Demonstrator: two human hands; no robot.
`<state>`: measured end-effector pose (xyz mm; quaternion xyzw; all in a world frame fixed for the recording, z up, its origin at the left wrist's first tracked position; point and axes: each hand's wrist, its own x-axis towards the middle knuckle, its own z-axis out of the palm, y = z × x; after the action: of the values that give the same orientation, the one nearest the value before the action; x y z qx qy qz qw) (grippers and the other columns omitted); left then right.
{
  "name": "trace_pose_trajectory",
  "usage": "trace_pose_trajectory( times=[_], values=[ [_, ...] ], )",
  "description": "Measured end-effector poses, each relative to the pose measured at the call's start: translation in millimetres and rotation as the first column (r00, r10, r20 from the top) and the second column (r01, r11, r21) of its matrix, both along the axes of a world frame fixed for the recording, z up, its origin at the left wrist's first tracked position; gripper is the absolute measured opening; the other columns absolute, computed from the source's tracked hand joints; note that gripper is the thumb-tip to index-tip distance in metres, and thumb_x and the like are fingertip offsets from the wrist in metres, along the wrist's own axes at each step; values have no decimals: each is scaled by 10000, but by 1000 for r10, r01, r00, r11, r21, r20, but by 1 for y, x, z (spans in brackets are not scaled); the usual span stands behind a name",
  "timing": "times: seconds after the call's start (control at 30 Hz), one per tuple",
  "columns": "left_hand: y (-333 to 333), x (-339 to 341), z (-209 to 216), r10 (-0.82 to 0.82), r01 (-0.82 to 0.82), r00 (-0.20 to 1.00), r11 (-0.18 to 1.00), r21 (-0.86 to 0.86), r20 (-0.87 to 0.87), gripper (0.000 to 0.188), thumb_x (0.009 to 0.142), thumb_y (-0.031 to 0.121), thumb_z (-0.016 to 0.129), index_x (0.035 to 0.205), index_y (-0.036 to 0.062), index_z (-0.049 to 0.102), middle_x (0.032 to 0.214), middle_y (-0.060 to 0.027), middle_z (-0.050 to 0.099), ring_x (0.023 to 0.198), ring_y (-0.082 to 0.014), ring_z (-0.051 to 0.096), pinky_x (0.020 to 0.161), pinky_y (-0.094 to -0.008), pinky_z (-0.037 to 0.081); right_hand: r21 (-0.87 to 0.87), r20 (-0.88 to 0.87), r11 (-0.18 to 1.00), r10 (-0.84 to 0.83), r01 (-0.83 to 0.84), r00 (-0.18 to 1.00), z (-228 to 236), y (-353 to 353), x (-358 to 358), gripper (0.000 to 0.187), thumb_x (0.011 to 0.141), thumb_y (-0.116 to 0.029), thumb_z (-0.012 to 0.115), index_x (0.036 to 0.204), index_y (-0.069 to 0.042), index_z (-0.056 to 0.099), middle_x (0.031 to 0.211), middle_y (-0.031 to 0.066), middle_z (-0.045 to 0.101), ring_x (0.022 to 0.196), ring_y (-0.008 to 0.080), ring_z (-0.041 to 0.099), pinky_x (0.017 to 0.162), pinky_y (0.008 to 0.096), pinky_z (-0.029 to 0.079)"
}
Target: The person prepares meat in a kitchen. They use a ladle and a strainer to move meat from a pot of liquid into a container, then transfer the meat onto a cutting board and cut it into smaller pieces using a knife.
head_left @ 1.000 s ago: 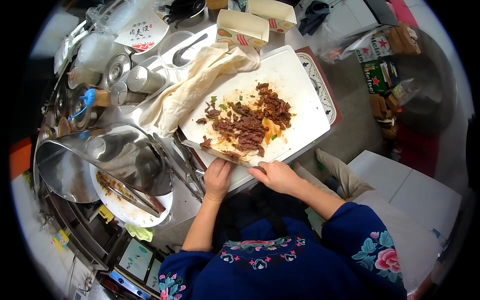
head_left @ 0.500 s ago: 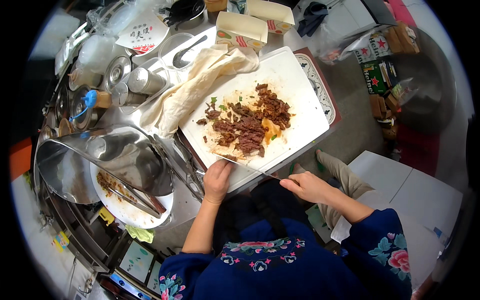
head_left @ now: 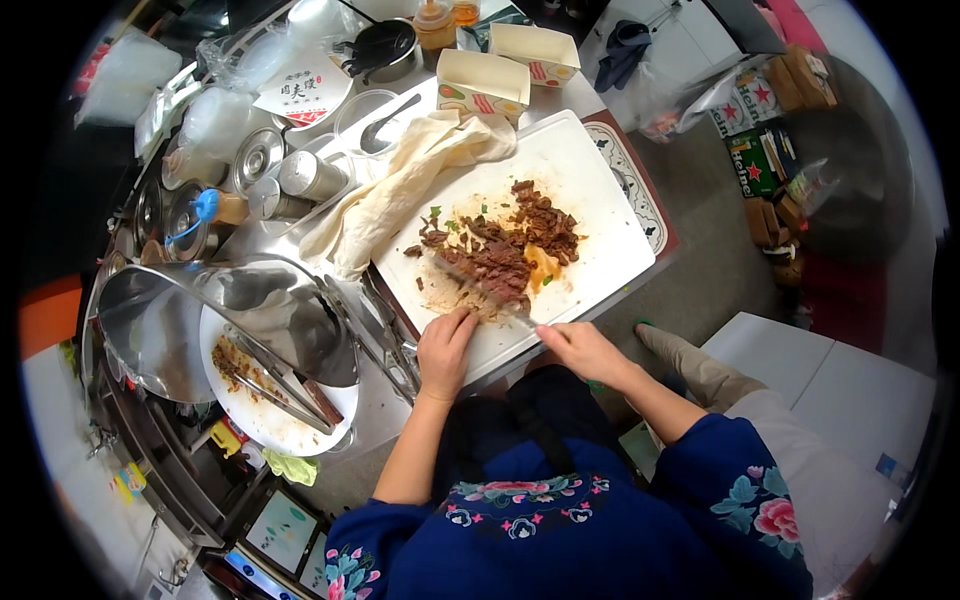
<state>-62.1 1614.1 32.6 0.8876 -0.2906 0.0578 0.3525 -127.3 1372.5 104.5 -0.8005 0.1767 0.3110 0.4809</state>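
Observation:
A heap of chopped brown meat [head_left: 500, 255] with bits of green lies on a white cutting board [head_left: 610, 230]. My right hand [head_left: 588, 352] is closed around the handle of a knife [head_left: 490, 294]. Its blade, blurred by motion, slants far-left over the near side of the meat. At the board's near-left edge, my left hand [head_left: 447, 352] has its fingers bent and pressed together, close to the meat's near border. Whatever may be under those fingertips is hidden. A cream cloth [head_left: 395, 180] lies along the board's far-left side.
Two open paper boxes [head_left: 484, 85] stand beyond the board. To the left are tongs [head_left: 280, 385] on a white plate [head_left: 335, 400], a shiny metal scoop-like vessel [head_left: 150, 325], shakers [head_left: 310, 176] and lidded metal pots [head_left: 258, 160]. Another person's leg [head_left: 700, 375] shows at right.
The knife has swung from the board's near edge, beside my left hand, up over the meat. My right hand moved slightly left and away from me; my left hand shifted a little right.

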Motion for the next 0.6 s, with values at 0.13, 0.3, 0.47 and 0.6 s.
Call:
trace_pose_trajectory(
  times=[0.13, 0.3, 0.47, 0.6],
  values=[
    [2, 4, 19, 183, -194, 978, 975, -112, -95, 210, 834, 48, 756, 1042, 51, 727, 1120, -98, 676, 916, -261, 660, 761, -360, 545, 56, -26, 998, 12, -11, 1000, 13, -1, -8, 576, 1041, -478, 483, 917, 56, 659, 769, 268, 645, 699, 317, 636, 720, 425, 497],
    [30, 7, 36, 317, -327, 944, 934, -141, -87, 212, 872, 42, 743, 1082, 18, 723, 1167, -135, 643, 913, -265, 662, 742, -349, 549, 222, -67, 970, -88, 101, 994, -6, 53, 4, 628, 1040, -518, 469, 889, 70, 631, 714, 234, 622, 693, 289, 626, 694, 411, 489],
    [40, 0, 39, 289, -304, 948, 946, -114, -132, 221, 874, 72, 750, 1088, 28, 720, 1169, -137, 643, 892, -260, 655, 754, -354, 544, 404, -371, 756, -379, 514, 848, -25, 70, 13, 670, 1036, -583, 431, 678, -25, 524, 565, 64, 489, 426, 175, 475, 413, 330, 397],
    [37, -7, 35, 277, -303, 943, 943, -135, -185, 227, 871, 71, 751, 1090, 25, 716, 1168, -139, 640, 888, -257, 654, 765, -353, 540, 412, -357, 713, -447, 568, 820, -4, 46, -6, 626, 1037, -602, 407, 663, -100, 432, 529, 1, 403, 364, 99, 351, 341, 271, 303]
  ],
)
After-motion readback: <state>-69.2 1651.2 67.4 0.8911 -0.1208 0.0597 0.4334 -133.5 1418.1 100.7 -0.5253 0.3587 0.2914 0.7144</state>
